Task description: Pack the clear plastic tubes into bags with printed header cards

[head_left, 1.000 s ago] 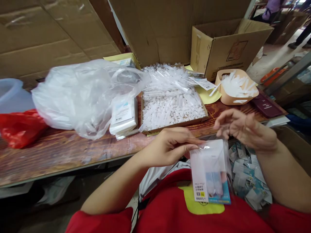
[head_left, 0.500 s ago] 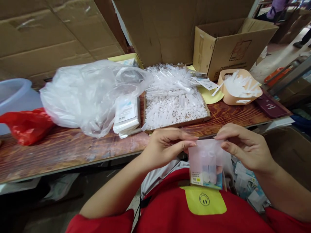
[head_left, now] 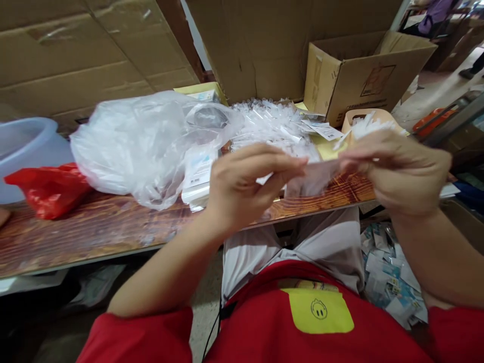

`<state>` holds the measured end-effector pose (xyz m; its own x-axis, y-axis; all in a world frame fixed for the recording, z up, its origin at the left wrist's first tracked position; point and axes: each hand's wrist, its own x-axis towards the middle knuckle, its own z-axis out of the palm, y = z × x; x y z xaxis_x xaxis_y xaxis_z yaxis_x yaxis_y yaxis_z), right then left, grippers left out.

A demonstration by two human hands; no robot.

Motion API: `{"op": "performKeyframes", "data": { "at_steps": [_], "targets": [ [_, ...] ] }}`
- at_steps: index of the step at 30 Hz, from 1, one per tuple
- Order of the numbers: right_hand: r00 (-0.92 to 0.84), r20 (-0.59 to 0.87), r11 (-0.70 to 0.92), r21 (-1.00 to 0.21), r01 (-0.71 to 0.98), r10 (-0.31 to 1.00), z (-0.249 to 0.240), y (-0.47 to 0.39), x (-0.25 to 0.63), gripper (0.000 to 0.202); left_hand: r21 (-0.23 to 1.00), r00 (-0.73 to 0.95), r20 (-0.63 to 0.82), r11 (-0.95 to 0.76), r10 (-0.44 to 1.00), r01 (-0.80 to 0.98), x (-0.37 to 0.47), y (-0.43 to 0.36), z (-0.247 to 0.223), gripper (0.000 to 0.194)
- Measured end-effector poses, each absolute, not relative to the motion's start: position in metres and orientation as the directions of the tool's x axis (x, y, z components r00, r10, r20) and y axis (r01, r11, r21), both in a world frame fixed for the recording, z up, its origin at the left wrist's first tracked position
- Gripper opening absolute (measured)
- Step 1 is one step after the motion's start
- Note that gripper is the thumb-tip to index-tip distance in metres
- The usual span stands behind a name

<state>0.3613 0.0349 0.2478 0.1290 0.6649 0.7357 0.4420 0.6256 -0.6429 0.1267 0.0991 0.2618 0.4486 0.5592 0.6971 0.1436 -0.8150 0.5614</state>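
Note:
Between my hands hangs a translucent plastic packet (head_left: pixel 315 177), blurred by motion, above the table's front edge. My left hand (head_left: pixel 251 184) pinches its upper left corner between thumb and fingers. At its upper right corner, my right hand (head_left: pixel 403 169) is closed in a pinch. What is inside the packet cannot be made out. Behind the hands lies a heap of small clear and white plastic pieces (head_left: pixel 266 121), partly covered by them. A stack of printed cards or packets (head_left: pixel 197 171) is just left of my left hand.
A big clear plastic bag (head_left: pixel 139 146), a red bag (head_left: pixel 49 189) and a pale blue tub (head_left: pixel 30 146) stand left. An open carton (head_left: pixel 372 75) and a beige bin of white strips (head_left: pixel 351 118) are at the back right. Filled packets (head_left: pixel 395 282) lie below, right.
Both hands have risen away from my lap and forward over the table edge, carrying the packet between them. It is now tilted and blurred.

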Motion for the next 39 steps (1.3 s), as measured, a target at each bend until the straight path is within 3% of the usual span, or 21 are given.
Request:
{"op": "performKeyframes", "data": {
  "at_steps": [3, 6, 9, 12, 15, 18, 21, 23, 28, 39],
  "targets": [
    [0.093, 0.806, 0.631, -0.524, 0.571, 0.585, 0.252, 0.064, 0.367, 0.011, 0.443, 0.412, 0.774, -0.876, 0.481, 0.191, 0.134, 0.131, 0.263, 0.007],
    [0.063, 0.822, 0.684, -0.510, 0.522, 0.566, 0.229, 0.079, 0.372, 0.010, 0.356, 0.418, 0.806, -0.907, 0.419, 0.224, 0.134, 0.144, 0.238, 0.006],
    [-0.007, 0.715, 0.647, -0.629, 0.431, 0.699, 0.190, 0.068, 0.374, 0.010, 0.484, 0.431, 0.725, -0.842, 0.538, 0.238, 0.127, 0.125, 0.195, 0.007],
    [0.016, 0.589, 0.533, -0.742, 0.407, 0.808, 0.156, 0.040, 0.370, 0.006, 0.791, 0.410, 0.477, -0.583, 0.778, 0.186, 0.121, 0.090, 0.155, 0.009],
    [0.151, 0.499, 0.417, -0.828, 0.375, 0.853, 0.134, 0.015, 0.366, 0.010, 0.941, 0.367, 0.256, -0.318, 0.894, 0.118, 0.121, 0.063, 0.135, 0.011],
    [0.194, 0.421, 0.362, -0.890, 0.278, 0.886, 0.122, 0.008, 0.365, 0.012, 1.000, 0.341, 0.018, -0.021, 0.940, 0.005, 0.126, 0.052, 0.130, 0.013],
    [0.161, 0.340, 0.301, -0.927, 0.223, 0.927, 0.115, 0.010, 0.366, 0.012, 0.947, 0.347, -0.244, 0.299, 0.906, -0.113, 0.131, 0.048, 0.130, 0.022],
    [0.155, 0.260, 0.229, -0.954, 0.191, 0.953, 0.113, 0.012, 0.366, 0.012, 0.900, 0.322, -0.339, 0.405, 0.884, -0.164, 0.134, 0.048, 0.129, 0.026],
    [0.157, 0.085, 0.076, -0.995, 0.063, 0.984, 0.115, 0.010, 0.360, 0.015, 0.882, 0.235, -0.368, 0.417, 0.900, -0.218, 0.134, 0.047, 0.121, 0.026],
    [0.421, 0.114, 0.093, -0.993, 0.071, 0.900, 0.114, 0.002, 0.333, 0.011, 0.852, 0.094, -0.423, 0.431, 0.901, -0.298, 0.142, 0.041, 0.121, 0.024]
  ]
}}
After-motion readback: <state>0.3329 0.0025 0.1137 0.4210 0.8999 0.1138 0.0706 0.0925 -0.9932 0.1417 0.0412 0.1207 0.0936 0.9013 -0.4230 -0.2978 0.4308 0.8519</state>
